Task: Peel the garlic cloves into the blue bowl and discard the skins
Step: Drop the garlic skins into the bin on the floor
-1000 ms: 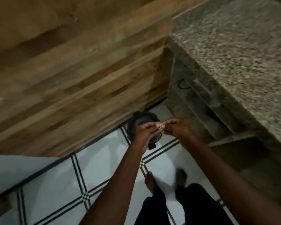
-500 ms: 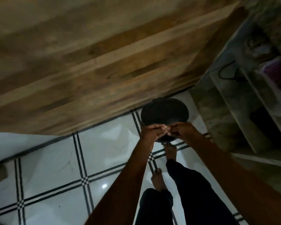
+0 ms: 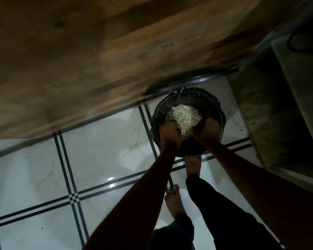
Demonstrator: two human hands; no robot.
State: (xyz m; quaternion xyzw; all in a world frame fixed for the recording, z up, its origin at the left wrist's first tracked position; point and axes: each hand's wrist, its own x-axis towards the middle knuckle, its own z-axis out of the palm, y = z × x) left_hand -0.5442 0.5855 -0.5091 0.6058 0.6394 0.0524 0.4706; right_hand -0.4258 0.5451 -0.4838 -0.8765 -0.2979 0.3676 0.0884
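As both hands, left hand [image 3: 170, 134] and right hand [image 3: 207, 131], hang over the black bin [image 3: 215, 107], I cannot tell their grip; garlic skins [image 3: 184, 117] inside look papery, so I would pinch gently.

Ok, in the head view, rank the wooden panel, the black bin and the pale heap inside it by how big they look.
1. Wooden panel, though it is nearer the camera.
2. Black bin.
3. Pale heap, lying inside the bin.
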